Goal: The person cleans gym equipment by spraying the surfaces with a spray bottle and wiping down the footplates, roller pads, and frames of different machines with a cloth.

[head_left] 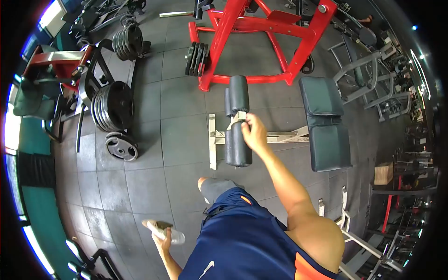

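My right hand (255,132) reaches out to the bench's leg rollers, its fingers closed at the pale metal bracket (240,115) between the black foam rollers (240,144). Whatever its fingertips grip is too small to make out. Lower left, my left hand (162,241) is wrapped round a clear bottle (177,236), together with a light-coloured item, perhaps a cloth, that I cannot identify. A white metal frame (284,136) joins the rollers to a dark padded seat (329,145) on the right.
A red machine frame (252,23) stands beyond the rollers. Black weight plates (115,106) hang on a rack at the left, with another plate (122,146) low beside them. More grey-framed equipment (373,70) is at the right, and white bars (364,242) are at lower right.
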### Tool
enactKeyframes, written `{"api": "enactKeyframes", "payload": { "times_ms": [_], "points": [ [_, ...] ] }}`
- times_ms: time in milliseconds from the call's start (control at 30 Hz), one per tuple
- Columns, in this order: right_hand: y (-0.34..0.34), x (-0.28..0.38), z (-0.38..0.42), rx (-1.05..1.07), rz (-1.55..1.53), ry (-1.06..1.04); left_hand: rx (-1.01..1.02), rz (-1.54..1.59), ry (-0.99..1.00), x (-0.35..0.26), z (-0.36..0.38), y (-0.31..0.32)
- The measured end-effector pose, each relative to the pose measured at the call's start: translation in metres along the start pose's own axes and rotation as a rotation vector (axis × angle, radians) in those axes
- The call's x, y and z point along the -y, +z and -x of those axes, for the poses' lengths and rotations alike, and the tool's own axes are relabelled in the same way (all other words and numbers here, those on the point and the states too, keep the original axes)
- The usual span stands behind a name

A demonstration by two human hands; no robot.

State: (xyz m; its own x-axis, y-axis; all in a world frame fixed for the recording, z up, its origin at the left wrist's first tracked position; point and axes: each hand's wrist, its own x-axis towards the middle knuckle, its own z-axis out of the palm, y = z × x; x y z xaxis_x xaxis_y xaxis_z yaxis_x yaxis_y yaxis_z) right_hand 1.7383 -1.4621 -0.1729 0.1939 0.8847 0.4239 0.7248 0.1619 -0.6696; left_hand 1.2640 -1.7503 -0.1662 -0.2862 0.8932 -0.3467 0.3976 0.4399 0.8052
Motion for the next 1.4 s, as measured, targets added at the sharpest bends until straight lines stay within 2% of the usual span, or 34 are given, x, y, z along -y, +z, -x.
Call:
{"api": "enactKeyframes", "payload": {
  "times_ms": [33, 100, 133, 200, 233, 267, 333, 367, 400, 467, 533, 633, 667, 733, 767, 800, 833, 867, 967, 1067, 1100, 1133, 1200, 1233, 1267, 1400],
  "points": [
    [0.012, 0.022, 0.005, 0.144, -0.097, 0.034, -0.025, -0.169, 0.127, 0.016, -0.032, -0.002],
    [0.032, 0.083, 0.011, 0.48, -0.279, 0.117, -0.102, -0.142, 0.333, -0.051, -0.084, 0.007],
    [0.041, 0.118, 0.009, 0.672, -0.362, 0.158, -0.013, -0.175, 0.307, -0.063, -0.112, 0.001],
    [0.079, 0.15, 0.006, 1.038, -0.369, -0.009, 0.044, -0.143, 0.353, -0.144, -0.154, 0.003],
    [0.108, 0.153, 0.014, 1.001, -0.348, -0.175, 0.05, -0.039, 0.325, -0.171, -0.174, 0.005],
    [0.138, 0.156, 0.018, 0.953, -0.324, -0.339, 0.038, -0.041, 0.402, -0.185, -0.197, 0.008],
    [0.17, 0.188, -0.016, 1.035, -0.478, -0.282, 0.016, 0.065, 0.383, -0.216, -0.24, 0.014],
    [0.196, 0.193, -0.031, 0.976, -0.509, -0.334, -0.014, 0.012, 0.412, -0.236, -0.262, 0.015],
    [0.213, 0.199, -0.06, 0.972, -0.519, -0.301, -0.043, -0.04, 0.432, -0.256, -0.285, 0.014],
    [0.236, 0.215, -0.112, 0.974, -0.534, -0.222, -0.06, -0.01, 0.438, -0.281, -0.332, 0.004],
    [0.262, 0.22, -0.16, 0.944, -0.525, -0.256, -0.053, 0.063, 0.451, -0.31, -0.38, -0.007],
    [0.291, 0.227, -0.223, 0.909, -0.53, -0.315, -0.082, -0.125, 0.636, -0.327, -0.446, -0.027],
    [0.301, 0.229, -0.254, 1.046, -0.585, -0.285, -0.082, -0.2, 0.683, -0.335, -0.469, -0.034],
    [0.324, 0.226, -0.323, 1.317, -0.683, -0.212, 0.001, -0.17, 0.722, -0.368, -0.507, -0.055],
    [0.343, 0.21, -0.347, 1.337, -0.585, -0.293, 0.062, -0.18, 0.735, -0.38, -0.524, -0.066],
    [0.359, 0.2, -0.372, 1.315, -0.507, -0.208, 0.125, -0.191, 0.749, -0.386, -0.544, -0.073],
    [0.376, 0.198, -0.393, 1.169, -0.454, -0.159, 0.231, -0.222, 0.717, -0.387, -0.568, -0.077],
    [0.393, 0.198, -0.412, 1.016, -0.405, -0.108, 0.251, -0.113, 0.738, -0.391, -0.59, -0.08],
    [0.447, 0.199, -0.473, 1.109, -0.482, -0.441, 0.378, -0.125, 0.717, -0.413, -0.662, -0.093],
    [0.509, 0.169, -0.51, 1.459, -0.411, -0.364, 0.447, -0.128, 0.766, -0.446, -0.741, -0.108],
    [0.515, 0.169, -0.522, 1.415, -0.389, -0.257, 0.433, -0.085, 0.811, -0.459, -0.763, -0.108],
    [0.526, 0.162, -0.533, 1.292, -0.434, -0.294, 0.42, -0.057, 0.862, -0.475, -0.789, -0.112],
    [0.532, 0.169, -0.574, 1.403, -0.554, 0.162, 0.414, -0.018, 0.941, -0.5, -0.835, -0.121],
    [0.546, 0.151, -0.585, 1.341, -0.635, 0.127, 0.411, -0.004, 0.922, -0.508, -0.856, -0.124],
    [0.551, 0.152, -0.601, 1.29, -0.748, 0.345, 0.41, 0.001, 0.914, -0.515, -0.875, -0.128],
    [0.582, 0.158, -0.689, 1.13, -0.736, 0.516, 0.294, -0.037, 0.897, -0.544, -0.962, -0.138]
  ]
}}
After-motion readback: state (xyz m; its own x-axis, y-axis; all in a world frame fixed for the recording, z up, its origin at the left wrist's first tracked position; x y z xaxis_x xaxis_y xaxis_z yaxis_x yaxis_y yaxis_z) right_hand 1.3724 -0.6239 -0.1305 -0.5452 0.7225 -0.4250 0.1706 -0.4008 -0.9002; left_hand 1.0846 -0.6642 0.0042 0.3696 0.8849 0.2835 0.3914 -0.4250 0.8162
